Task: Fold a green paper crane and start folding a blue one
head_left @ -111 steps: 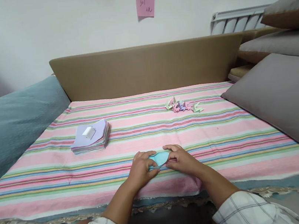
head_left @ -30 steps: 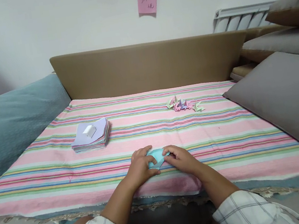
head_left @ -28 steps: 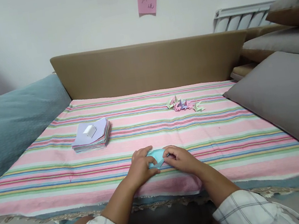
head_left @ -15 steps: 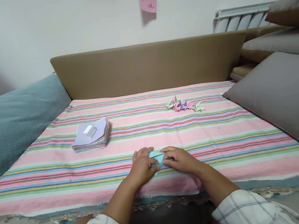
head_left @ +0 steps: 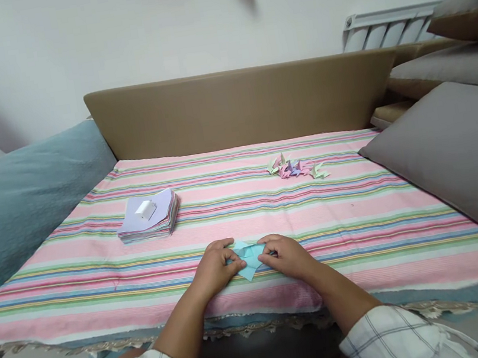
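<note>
A light-blue sheet of origami paper (head_left: 249, 256), partly folded, lies on the striped cloth between my hands. My left hand (head_left: 217, 266) pinches its left edge, thumb on top and fingers curled at the side. On the right edge, my right hand (head_left: 289, 257) grips the paper between thumb and bent fingers. A pointed corner of the sheet faces toward me, and creases show across its middle. The undersides of the fingers are hidden.
A stack of coloured paper (head_left: 150, 219) with a small white block (head_left: 145, 210) on top sits at the left. Several folded paper cranes (head_left: 295, 168) lie farther back. Grey cushions (head_left: 455, 153) border the right, a blue cushion (head_left: 30, 198) the left, a brown backrest (head_left: 241, 107) behind.
My left hand has shifted left, off the paper's middle, and more of the blue sheet now shows, spread wider. My right hand stays nearly in place. The view has tilted slightly.
</note>
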The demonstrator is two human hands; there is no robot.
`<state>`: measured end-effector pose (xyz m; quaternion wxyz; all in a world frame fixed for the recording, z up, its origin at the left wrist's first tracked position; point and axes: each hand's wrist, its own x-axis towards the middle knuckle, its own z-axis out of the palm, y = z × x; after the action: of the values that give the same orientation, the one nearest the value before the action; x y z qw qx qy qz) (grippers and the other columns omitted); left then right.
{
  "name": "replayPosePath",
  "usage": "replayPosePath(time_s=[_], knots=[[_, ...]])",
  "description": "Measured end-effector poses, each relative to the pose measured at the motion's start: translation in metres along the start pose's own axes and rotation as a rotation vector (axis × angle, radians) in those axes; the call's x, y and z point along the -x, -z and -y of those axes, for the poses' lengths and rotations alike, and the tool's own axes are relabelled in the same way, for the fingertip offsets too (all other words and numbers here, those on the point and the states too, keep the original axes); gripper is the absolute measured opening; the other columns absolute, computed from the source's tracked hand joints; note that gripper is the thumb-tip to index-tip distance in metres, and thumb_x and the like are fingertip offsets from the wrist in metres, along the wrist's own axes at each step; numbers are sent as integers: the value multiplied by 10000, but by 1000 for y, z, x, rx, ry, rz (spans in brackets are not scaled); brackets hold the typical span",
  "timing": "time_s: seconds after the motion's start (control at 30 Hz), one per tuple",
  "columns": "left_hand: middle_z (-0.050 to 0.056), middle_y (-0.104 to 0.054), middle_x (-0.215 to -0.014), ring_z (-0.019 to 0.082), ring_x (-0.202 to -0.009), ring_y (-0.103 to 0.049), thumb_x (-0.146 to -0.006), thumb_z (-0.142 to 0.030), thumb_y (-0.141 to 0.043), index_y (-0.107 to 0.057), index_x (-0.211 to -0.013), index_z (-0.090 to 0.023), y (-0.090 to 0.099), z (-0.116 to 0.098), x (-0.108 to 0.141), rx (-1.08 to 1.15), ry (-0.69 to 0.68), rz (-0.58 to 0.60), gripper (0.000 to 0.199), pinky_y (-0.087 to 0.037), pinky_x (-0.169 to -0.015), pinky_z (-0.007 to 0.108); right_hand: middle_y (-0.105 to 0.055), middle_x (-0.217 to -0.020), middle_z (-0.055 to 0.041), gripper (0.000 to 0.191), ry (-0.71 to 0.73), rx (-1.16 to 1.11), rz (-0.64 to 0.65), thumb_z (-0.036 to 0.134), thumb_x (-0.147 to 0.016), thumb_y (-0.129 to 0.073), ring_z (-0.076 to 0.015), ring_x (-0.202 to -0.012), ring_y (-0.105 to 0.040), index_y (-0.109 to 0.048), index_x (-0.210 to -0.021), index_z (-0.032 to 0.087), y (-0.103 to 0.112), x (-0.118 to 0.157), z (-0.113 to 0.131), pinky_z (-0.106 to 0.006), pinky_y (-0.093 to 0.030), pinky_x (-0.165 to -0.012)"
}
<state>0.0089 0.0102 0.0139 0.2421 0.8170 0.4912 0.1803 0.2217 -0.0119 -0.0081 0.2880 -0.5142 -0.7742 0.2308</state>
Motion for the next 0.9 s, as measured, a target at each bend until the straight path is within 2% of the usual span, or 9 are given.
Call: replayPosePath(time_s=[0.13,0.23,0.33,0.43,0.57,0.67,0.9], knots=[[77,-625,-1129,262,-1124,-515,-723,-312,-655,-683,-609,-208,2,-2,1,-25,20,-45,156,-383,-926,383,-657,-1058,-82,107,-5,38,-42,234,-757,-617,-194,-971,-608,-667,-671,195,-4,0,2,-309,-447,-843],[45,-671,-939,222,-977,-581,-707,-318,-660,-604,-591,-193,0,-3,3,-4,66,-101,179,-425,-815,326,-665,-1028,-73,99,6,69,-65,229,-752,-619,-197,-944,-610,-662,-668,199,-5,0,4,-302,-451,-805],[-4,-655,-887,164,-802,-595,-680,-302,-677,-568,-785,-203,-5,-3,3,49,112,-190,182,-435,-696,271,-672,-980,-58,101,34,84,-67,233,-757,-617,-189,-894,-614,-653,-669,200,-5,1,5,-289,-448,-767],[-4,-640,-907,164,-832,-581,-679,-271,-678,-564,-935,-211,-10,-5,1,39,40,-242,286,-427,-739,272,-673,-940,-50,93,70,100,-85,236,-761,-615,-185,-873,-608,-643,-680,198,-5,1,6,-286,-436,-770],[8,-611,-789,164,-794,-559,-733,-239,-618,-604,-759,-196,-13,-8,-1,-57,-5,-232,52,-406,-708,263,-664,-937,-43,54,101,109,-109,237,-772,-603,-180,-873,-594,-629,-746,198,-5,3,7,-286,-424,-784],[3,-593,-742,153,-749,-543,-744,-228,-604,-595,-717,-192,-12,-9,-2,-75,35,-217,46,-383,-661,249,-657,-953,-45,46,119,128,-121,237,-779,-599,-181,-879,-587,-618,-788,197,-7,4,7,-288,-419,-786],[-12,-591,-725,143,-716,-540,-765,-244,-582,-614,-782,-203,-10,-3,-1,-10,95,-185,56,-361,-629,240,-642,-974,-55,84,153,175,-137,259,-806,-571,-188,-883,-584,-585,-863,197,-9,5,9,-286,-421,-766]])
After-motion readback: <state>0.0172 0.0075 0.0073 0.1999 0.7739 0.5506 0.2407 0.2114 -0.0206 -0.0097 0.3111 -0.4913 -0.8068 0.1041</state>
